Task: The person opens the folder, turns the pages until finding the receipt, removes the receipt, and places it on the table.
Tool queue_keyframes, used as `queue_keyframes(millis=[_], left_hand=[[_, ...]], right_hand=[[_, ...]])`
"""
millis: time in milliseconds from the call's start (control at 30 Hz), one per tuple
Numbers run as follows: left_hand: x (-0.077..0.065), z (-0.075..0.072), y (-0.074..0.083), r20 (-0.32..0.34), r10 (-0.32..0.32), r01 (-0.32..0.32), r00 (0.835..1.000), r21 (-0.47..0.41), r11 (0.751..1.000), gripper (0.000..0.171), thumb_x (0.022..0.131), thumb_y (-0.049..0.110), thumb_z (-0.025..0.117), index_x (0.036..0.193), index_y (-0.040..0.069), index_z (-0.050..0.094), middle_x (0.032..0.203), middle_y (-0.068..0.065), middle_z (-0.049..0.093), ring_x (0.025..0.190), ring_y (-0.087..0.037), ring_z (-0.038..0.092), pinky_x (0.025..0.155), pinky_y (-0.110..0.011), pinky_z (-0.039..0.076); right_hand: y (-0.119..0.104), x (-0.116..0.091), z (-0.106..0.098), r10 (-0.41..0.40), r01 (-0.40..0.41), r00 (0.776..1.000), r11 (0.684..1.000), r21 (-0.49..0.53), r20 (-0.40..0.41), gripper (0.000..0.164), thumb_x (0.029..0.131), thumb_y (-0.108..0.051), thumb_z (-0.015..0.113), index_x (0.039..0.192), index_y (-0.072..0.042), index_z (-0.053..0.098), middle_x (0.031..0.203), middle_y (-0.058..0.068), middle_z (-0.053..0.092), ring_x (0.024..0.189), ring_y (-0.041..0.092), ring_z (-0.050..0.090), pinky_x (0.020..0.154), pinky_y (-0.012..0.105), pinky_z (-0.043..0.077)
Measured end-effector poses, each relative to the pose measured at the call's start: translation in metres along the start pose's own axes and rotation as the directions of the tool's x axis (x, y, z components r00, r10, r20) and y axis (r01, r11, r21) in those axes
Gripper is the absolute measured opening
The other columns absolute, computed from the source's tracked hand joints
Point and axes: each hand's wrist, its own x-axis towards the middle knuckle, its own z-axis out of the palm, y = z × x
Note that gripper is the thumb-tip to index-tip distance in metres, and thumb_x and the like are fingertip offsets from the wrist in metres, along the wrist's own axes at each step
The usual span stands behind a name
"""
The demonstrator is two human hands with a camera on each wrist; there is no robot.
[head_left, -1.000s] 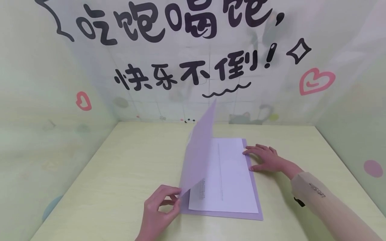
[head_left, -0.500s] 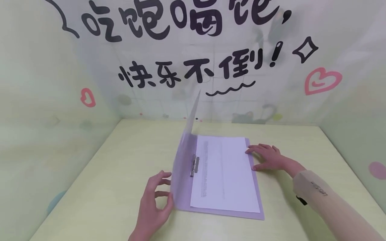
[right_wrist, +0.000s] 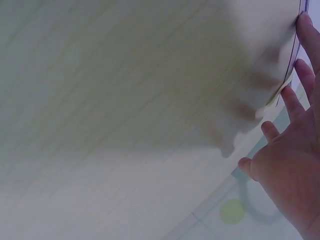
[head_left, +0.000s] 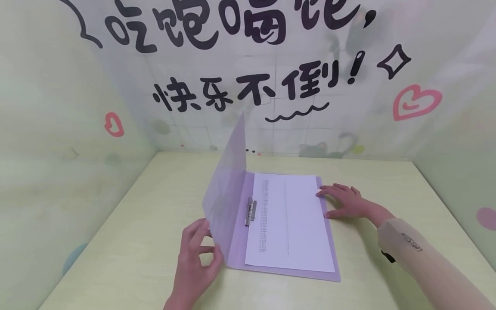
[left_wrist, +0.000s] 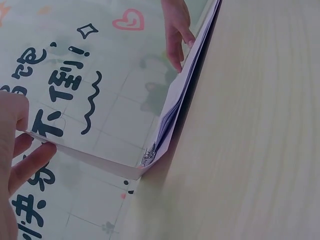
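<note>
A purple file folder [head_left: 238, 241] lies on the table with its front cover [head_left: 228, 185] standing nearly upright. My left hand [head_left: 195, 258] pinches the cover's near edge; in the left wrist view that edge passes between the thumb and fingers. Inside, printed white sheets [head_left: 302, 219] lie flat beside a metal clip [head_left: 249, 212] near the spine. On the folder's right edge rest the fingertips of my right hand [head_left: 345, 202], its fingers spread and fairly straight. The right wrist view has this hand [right_wrist: 287, 155] touching the folder's side.
The pale wood-grain table [head_left: 155, 215] extends on both sides of the folder. Light wall sheeting [head_left: 329, 133] with black writing and pink hearts encloses it at the back and sides.
My left hand has shifted slightly left with the cover, which has swung from leaning over the sheets to near upright, exposing the clip. The right hand keeps its place at the folder's edge.
</note>
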Motion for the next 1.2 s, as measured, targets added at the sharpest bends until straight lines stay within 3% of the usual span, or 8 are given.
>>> queue_keyframes(millis=[300, 400, 533, 733, 867, 1067, 1200], left_hand=[[-0.004, -0.011, -0.010, -0.089, -0.127, 0.129, 0.988, 0.025, 0.991, 0.052, 0.088, 0.005, 0.053, 0.132, -0.011, 0.030, 0.118, -0.023, 0.052, 0.102, -0.001, 0.057, 0.056, -0.012, 0.053], [-0.003, -0.017, -0.012, -0.101, -0.167, 0.169, 0.981, 0.006, 0.986, 0.064, 0.081, -0.002, 0.056, 0.136, -0.013, 0.024, 0.129, -0.010, 0.052, 0.100, -0.001, 0.058, 0.057, -0.011, 0.053], [-0.001, -0.026, -0.013, -0.125, -0.228, 0.228, 0.966, -0.020, 0.974, 0.076, 0.072, -0.012, 0.058, 0.139, -0.013, 0.021, 0.135, 0.007, 0.048, 0.097, -0.001, 0.059, 0.061, -0.009, 0.052], [0.002, -0.038, -0.020, -0.207, -0.299, 0.290, 0.931, -0.076, 0.954, 0.083, 0.068, -0.022, 0.058, 0.141, -0.013, 0.018, 0.123, 0.006, 0.054, 0.094, -0.004, 0.059, 0.068, -0.006, 0.052], [0.001, -0.047, -0.026, -0.251, -0.321, 0.306, 0.913, -0.098, 0.947, 0.087, 0.065, -0.025, 0.058, 0.142, -0.014, 0.018, 0.113, 0.005, 0.056, 0.094, -0.006, 0.058, 0.074, -0.007, 0.053], [0.001, -0.068, -0.038, -0.229, -0.326, 0.314, 0.917, -0.085, 0.945, 0.088, 0.061, -0.026, 0.059, 0.141, -0.017, 0.023, 0.121, 0.003, 0.056, 0.101, -0.007, 0.057, 0.084, -0.009, 0.052], [0.002, -0.082, -0.044, -0.247, -0.331, 0.334, 0.911, -0.031, 0.942, 0.078, 0.062, -0.023, 0.061, 0.135, -0.020, 0.036, 0.128, 0.004, 0.054, 0.105, -0.006, 0.057, 0.087, -0.008, 0.051]], right_hand=[[0.000, 0.001, -0.001, -0.010, 0.010, 1.000, 1.000, -0.002, 0.003, 0.064, 0.082, -0.045, 0.077, 0.134, -0.018, 0.054, 0.153, 0.018, 0.041, 0.140, 0.057, 0.025, 0.103, 0.082, 0.010], [-0.001, 0.001, -0.002, -0.013, 0.013, 1.000, 1.000, 0.001, 0.000, 0.063, 0.082, -0.044, 0.076, 0.135, -0.017, 0.054, 0.153, 0.019, 0.041, 0.140, 0.057, 0.024, 0.103, 0.082, 0.010], [-0.002, 0.000, -0.003, -0.017, 0.018, 1.000, 1.000, 0.003, -0.005, 0.063, 0.082, -0.044, 0.077, 0.135, -0.018, 0.054, 0.153, 0.019, 0.042, 0.140, 0.057, 0.025, 0.103, 0.083, 0.011], [-0.001, 0.000, -0.001, -0.015, 0.015, 1.000, 1.000, 0.003, -0.005, 0.063, 0.082, -0.044, 0.077, 0.135, -0.019, 0.054, 0.153, 0.019, 0.041, 0.140, 0.057, 0.025, 0.103, 0.083, 0.011], [0.000, 0.000, 0.000, -0.021, 0.021, 1.000, 1.000, 0.019, -0.006, 0.063, 0.082, -0.044, 0.077, 0.134, -0.018, 0.054, 0.153, 0.019, 0.041, 0.139, 0.057, 0.025, 0.103, 0.083, 0.010], [0.000, 0.001, 0.001, -0.018, 0.018, 1.000, 0.999, 0.033, -0.001, 0.063, 0.082, -0.044, 0.076, 0.135, -0.018, 0.054, 0.154, 0.019, 0.040, 0.140, 0.057, 0.024, 0.103, 0.082, 0.009], [-0.001, 0.000, 0.000, -0.013, 0.013, 1.000, 1.000, 0.023, -0.001, 0.063, 0.083, -0.044, 0.076, 0.135, -0.018, 0.054, 0.153, 0.019, 0.041, 0.139, 0.058, 0.025, 0.103, 0.082, 0.011]])
